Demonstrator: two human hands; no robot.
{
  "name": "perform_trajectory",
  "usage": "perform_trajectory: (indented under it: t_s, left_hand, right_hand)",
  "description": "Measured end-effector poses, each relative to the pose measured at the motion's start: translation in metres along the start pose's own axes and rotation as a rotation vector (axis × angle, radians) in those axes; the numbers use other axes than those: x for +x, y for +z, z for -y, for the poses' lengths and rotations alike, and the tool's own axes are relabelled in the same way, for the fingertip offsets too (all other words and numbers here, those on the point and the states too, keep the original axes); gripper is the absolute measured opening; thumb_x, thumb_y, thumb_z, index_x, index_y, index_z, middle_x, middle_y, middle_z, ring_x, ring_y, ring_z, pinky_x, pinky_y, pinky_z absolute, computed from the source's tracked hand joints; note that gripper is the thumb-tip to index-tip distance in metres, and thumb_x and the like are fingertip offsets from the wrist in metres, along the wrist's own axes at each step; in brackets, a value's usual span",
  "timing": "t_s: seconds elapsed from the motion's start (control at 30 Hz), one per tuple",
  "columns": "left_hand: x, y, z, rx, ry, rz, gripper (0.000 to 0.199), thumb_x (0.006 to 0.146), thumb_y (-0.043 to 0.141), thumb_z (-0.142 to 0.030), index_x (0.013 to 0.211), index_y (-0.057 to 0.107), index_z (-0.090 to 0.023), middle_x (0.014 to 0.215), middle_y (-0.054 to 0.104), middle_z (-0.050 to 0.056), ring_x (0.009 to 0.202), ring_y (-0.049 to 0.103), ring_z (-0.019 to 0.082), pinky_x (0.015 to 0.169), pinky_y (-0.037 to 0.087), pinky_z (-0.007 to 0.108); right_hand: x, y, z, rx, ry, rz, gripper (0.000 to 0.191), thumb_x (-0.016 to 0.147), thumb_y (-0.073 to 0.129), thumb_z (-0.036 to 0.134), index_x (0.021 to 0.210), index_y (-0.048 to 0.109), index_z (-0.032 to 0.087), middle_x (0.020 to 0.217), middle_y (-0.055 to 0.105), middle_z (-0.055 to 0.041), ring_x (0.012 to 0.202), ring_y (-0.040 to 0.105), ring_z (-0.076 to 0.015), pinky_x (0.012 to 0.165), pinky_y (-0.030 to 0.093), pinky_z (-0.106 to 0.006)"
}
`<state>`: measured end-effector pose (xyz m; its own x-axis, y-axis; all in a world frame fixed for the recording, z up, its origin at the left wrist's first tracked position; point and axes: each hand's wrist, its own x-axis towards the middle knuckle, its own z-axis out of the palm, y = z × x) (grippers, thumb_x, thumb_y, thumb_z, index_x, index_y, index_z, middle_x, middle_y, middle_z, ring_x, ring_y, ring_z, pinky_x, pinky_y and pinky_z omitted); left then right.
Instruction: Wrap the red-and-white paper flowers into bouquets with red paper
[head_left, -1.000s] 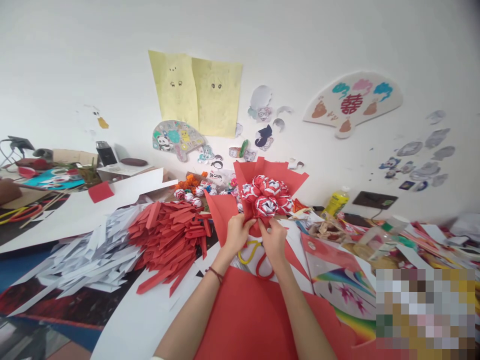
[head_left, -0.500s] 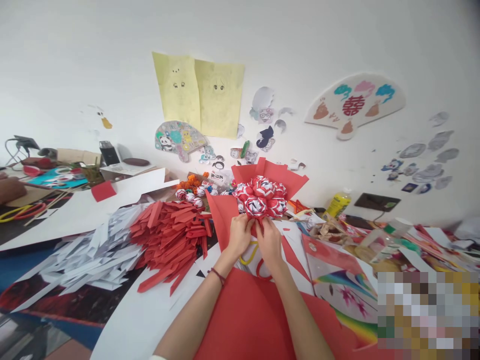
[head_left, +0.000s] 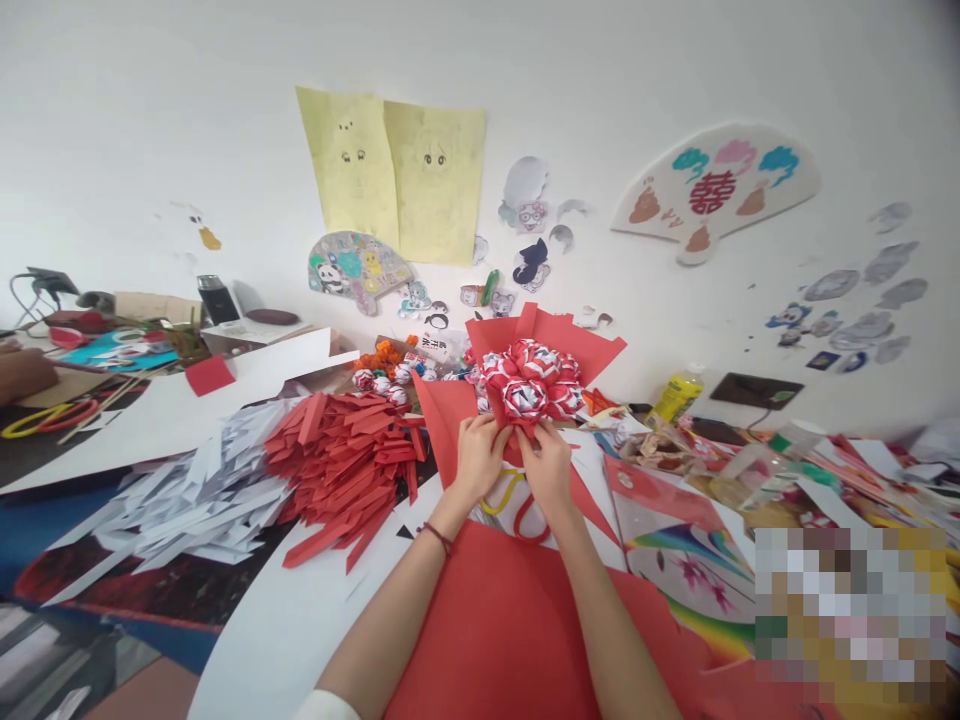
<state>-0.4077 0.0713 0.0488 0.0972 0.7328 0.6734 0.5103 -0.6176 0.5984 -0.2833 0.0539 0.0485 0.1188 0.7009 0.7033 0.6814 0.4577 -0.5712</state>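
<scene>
A bouquet of red-and-white folded paper flowers [head_left: 527, 392] stands in front of me, backed by red wrapping paper [head_left: 577, 335]. My left hand [head_left: 478, 462] pinches the red paper at the base of the blooms from the left. On the other side, my right hand [head_left: 550, 465] pinches the same gathered base, its fingertips close to the left ones. Below my hands lie scissors with yellow and red handles [head_left: 531, 522], partly covered. A large red paper sheet [head_left: 495, 620] spreads under my forearms.
Left of my hands are piles of red paper strips [head_left: 345, 470] and white paper strips [head_left: 195, 500]. Several small paper balls [head_left: 382, 385] sit behind them. A yellow bottle [head_left: 675, 397] and cluttered paper scraps are at right. At far left, part of another person's hand [head_left: 26, 372] shows.
The view has tipped slightly downward. The bouquet's blooms have moved a little to the right and lean slightly differently, with both hands still pinching its base.
</scene>
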Motion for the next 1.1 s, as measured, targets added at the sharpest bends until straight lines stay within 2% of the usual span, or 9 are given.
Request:
perform_trajectory:
  t_s: [0.13, 0.27, 0.37, 0.47, 0.6, 0.7, 0.87, 1.1]
  left_hand:
    - [0.003, -0.001, 0.003, -0.034, -0.041, -0.022, 0.033, 0.092, 0.044, -0.029, 0.065, 0.058, -0.016, 0.07, 0.063, 0.003, 0.069, 0.054, 0.015, 0.076, 0.034, 0.029]
    - [0.006, -0.004, 0.006, -0.141, -0.097, -0.002, 0.039, 0.092, 0.043, -0.037, 0.063, 0.057, -0.015, 0.06, 0.059, 0.001, 0.059, 0.051, 0.013, 0.065, 0.034, 0.026]
    - [0.006, -0.005, 0.008, -0.222, -0.134, 0.029, 0.041, 0.09, 0.045, -0.043, 0.063, 0.059, -0.014, 0.06, 0.059, 0.001, 0.059, 0.05, 0.012, 0.061, 0.034, 0.024]
    - [0.006, -0.004, 0.009, -0.276, -0.139, 0.035, 0.04, 0.088, 0.048, -0.044, 0.066, 0.062, -0.013, 0.063, 0.06, 0.001, 0.061, 0.05, 0.013, 0.061, 0.036, 0.024]
    - [0.006, -0.004, 0.008, -0.323, -0.074, 0.054, 0.036, 0.09, 0.047, -0.041, 0.075, 0.065, -0.014, 0.078, 0.064, 0.004, 0.072, 0.055, 0.015, 0.068, 0.04, 0.025]
    - [0.006, -0.004, 0.006, -0.307, -0.026, 0.05, 0.034, 0.091, 0.046, -0.038, 0.075, 0.065, -0.014, 0.083, 0.063, 0.005, 0.078, 0.056, 0.016, 0.072, 0.04, 0.026]
    - [0.005, -0.003, 0.005, -0.235, -0.04, 0.044, 0.037, 0.091, 0.047, -0.038, 0.065, 0.059, -0.014, 0.073, 0.057, 0.004, 0.07, 0.052, 0.014, 0.069, 0.038, 0.026]
    - [0.004, -0.001, 0.007, -0.253, -0.029, 0.068, 0.036, 0.091, 0.046, -0.038, 0.07, 0.061, -0.015, 0.075, 0.06, 0.004, 0.073, 0.054, 0.015, 0.07, 0.039, 0.026]
  right_hand:
    - [0.003, -0.002, -0.002, 0.2, 0.034, 0.063, 0.025, 0.088, 0.05, 0.035, 0.094, 0.067, 0.018, 0.094, 0.066, -0.0085, 0.084, 0.06, -0.0204, 0.075, 0.046, -0.031]
    - [0.005, 0.001, -0.014, 0.475, 0.233, 0.119, 0.032, 0.084, 0.055, 0.043, 0.096, 0.067, 0.015, 0.086, 0.069, -0.0069, 0.079, 0.062, -0.0206, 0.072, 0.049, -0.031]
    - [0.005, 0.003, -0.022, 0.549, 0.329, 0.115, 0.038, 0.081, 0.058, 0.047, 0.097, 0.067, 0.014, 0.089, 0.07, -0.0077, 0.08, 0.063, -0.0218, 0.072, 0.049, -0.031]
    - [0.005, 0.001, -0.025, 0.428, 0.304, 0.103, 0.038, 0.078, 0.061, 0.047, 0.093, 0.068, 0.013, 0.086, 0.071, -0.0067, 0.075, 0.061, -0.0206, 0.067, 0.047, -0.028]
    - [0.005, -0.003, -0.022, 0.088, 0.257, 0.034, 0.04, 0.077, 0.059, 0.051, 0.069, 0.066, 0.012, 0.06, 0.062, -0.0019, 0.057, 0.05, -0.0144, 0.054, 0.035, -0.024]
    - [0.005, -0.004, -0.02, -0.04, 0.248, -0.022, 0.045, 0.08, 0.055, 0.052, 0.057, 0.061, 0.013, 0.049, 0.053, 0.0002, 0.05, 0.041, -0.0112, 0.051, 0.029, -0.024]
    - [0.005, -0.005, -0.02, -0.106, 0.265, -0.048, 0.042, 0.079, 0.055, 0.051, 0.061, 0.065, 0.014, 0.052, 0.058, -0.0019, 0.05, 0.042, -0.0125, 0.054, 0.031, -0.025]
    - [0.006, -0.007, -0.02, -0.077, 0.259, 0.001, 0.037, 0.073, 0.062, 0.051, 0.065, 0.068, 0.015, 0.057, 0.063, -0.0039, 0.053, 0.05, -0.0151, 0.054, 0.035, -0.025]
